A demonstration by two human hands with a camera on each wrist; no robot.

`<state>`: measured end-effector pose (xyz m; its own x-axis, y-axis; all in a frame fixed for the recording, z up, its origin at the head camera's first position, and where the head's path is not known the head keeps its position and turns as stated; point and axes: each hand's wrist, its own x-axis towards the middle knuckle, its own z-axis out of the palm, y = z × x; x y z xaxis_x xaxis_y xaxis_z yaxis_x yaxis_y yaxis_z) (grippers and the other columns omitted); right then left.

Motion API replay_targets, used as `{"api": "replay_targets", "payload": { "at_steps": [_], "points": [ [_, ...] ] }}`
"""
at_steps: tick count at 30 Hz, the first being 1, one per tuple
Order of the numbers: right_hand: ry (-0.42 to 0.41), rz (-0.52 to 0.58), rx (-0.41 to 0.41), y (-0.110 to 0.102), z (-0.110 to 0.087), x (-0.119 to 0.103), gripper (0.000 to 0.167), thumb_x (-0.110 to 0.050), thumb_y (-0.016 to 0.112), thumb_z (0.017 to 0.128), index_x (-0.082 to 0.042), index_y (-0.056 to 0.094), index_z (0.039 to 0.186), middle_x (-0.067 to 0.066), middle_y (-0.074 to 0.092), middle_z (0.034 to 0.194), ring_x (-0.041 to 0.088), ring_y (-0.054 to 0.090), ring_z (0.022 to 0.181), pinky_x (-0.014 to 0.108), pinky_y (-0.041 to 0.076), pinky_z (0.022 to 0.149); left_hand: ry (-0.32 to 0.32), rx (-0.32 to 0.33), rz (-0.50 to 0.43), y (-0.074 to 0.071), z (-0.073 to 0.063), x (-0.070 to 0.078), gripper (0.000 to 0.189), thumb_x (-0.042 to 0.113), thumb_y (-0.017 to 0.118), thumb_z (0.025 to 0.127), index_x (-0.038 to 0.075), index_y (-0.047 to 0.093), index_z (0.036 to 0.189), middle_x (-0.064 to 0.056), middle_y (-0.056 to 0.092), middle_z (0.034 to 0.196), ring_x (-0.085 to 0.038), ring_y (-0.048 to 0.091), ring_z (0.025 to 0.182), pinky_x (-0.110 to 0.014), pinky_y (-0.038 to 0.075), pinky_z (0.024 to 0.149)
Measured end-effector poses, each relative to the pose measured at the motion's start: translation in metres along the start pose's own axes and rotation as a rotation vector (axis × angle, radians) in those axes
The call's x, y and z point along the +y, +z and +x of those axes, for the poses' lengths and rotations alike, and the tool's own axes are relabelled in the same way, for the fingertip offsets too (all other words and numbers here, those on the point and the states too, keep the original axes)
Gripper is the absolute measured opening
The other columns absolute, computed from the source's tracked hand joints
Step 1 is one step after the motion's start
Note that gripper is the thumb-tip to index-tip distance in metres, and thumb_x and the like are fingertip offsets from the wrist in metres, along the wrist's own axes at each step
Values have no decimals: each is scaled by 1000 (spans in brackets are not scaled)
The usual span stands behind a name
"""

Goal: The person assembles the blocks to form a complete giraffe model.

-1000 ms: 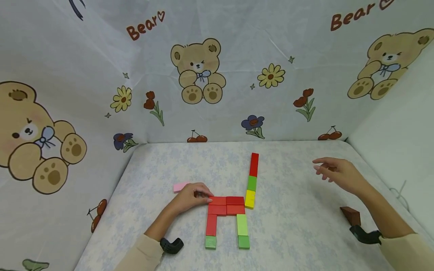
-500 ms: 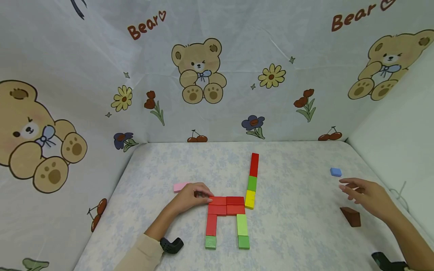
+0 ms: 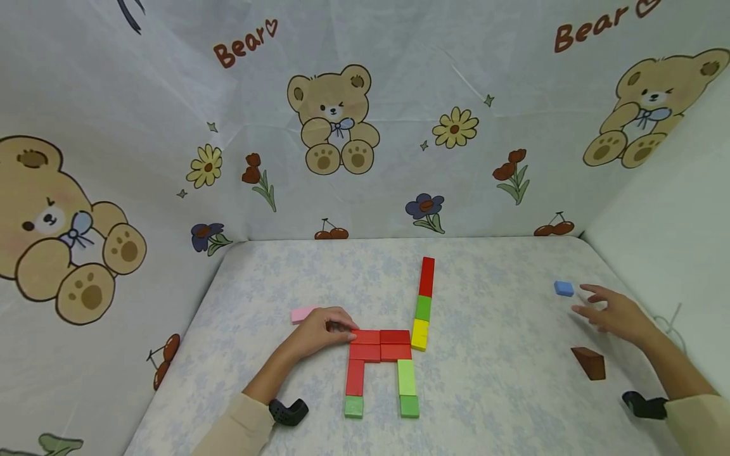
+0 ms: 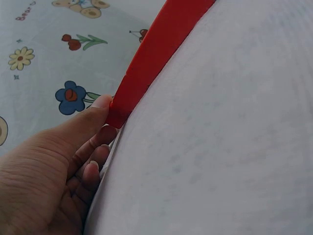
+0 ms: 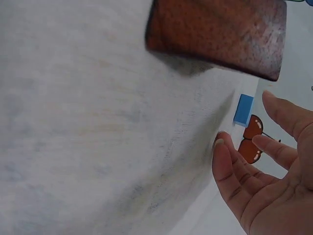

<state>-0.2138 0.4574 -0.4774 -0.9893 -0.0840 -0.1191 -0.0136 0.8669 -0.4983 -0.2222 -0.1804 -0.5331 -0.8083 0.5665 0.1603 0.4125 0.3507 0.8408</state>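
My left hand (image 3: 320, 332) touches the left end of the upper red block (image 3: 365, 337) in the head view. In the left wrist view, its thumb (image 4: 101, 103) lies against the end of the red block (image 4: 161, 44), the other fingers loosely curled beside it. Red blocks form a bar with two legs, one a red block (image 3: 355, 377), the other a light green block (image 3: 407, 377), each ending in a darker green block (image 3: 409, 406). My right hand (image 3: 618, 318), fingers spread and holding nothing, hovers just right of a small blue block (image 3: 563, 289).
A brown wedge-shaped block (image 3: 590, 363) lies in front of my right hand. A column of yellow (image 3: 419, 334), green (image 3: 423, 308) and red (image 3: 427, 277) blocks rises from the bar's right end. Behind my left hand lies a pink block (image 3: 302, 315).
My right hand has drawn back to the right from above the table, uncovering the blue block, then moved slightly up toward it, fingers spreading. The left hand stays at the red block.
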Motion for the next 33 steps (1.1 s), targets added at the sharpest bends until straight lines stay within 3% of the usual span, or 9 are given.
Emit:
{"api": "replay_targets", "payload": {
  "at_steps": [3,8,13,17,23,33],
  "points": [
    [-9,-13,-47,-3,13,3,73,-33,63,102,16,31,146,44,50,126,25,69,78,34,55,61,-2,3,5,0,0,0,15,30,81,89,29,80,104,13,71,100,-14,60,78,-27,48,67],
    [-55,-38,-45,-6,33,7,63,-25,65,100,13,40,143,38,59,114,20,64,72,33,53,57,-3,10,2,0,0,-1,14,29,81,89,30,80,103,13,71,100,-13,59,78,-27,48,66],
    [-90,-68,-6,-5,46,11,48,-18,70,95,13,55,128,29,66,100,17,61,68,32,50,55,-2,6,7,0,0,-1,14,30,80,89,29,80,104,12,71,101,-13,60,78,-27,48,66],
    [-103,-69,16,-2,54,8,45,-22,75,93,13,62,118,17,68,93,14,60,68,29,49,55,0,3,13,0,0,-1,14,30,80,90,29,80,103,12,71,101,-13,60,79,-27,48,67],
    [-120,29,-21,3,71,-18,49,-27,71,97,14,61,121,15,69,98,19,66,73,30,55,59,-10,7,10,0,-1,-2,15,28,81,88,29,80,103,13,71,100,-12,60,79,-27,48,67],
    [-150,109,-46,23,111,-90,46,-23,71,97,11,60,126,19,69,103,28,70,82,35,59,68,-1,2,1,0,0,1,15,28,81,89,29,80,103,13,71,101,-13,61,80,-27,48,68]
  ]
}}
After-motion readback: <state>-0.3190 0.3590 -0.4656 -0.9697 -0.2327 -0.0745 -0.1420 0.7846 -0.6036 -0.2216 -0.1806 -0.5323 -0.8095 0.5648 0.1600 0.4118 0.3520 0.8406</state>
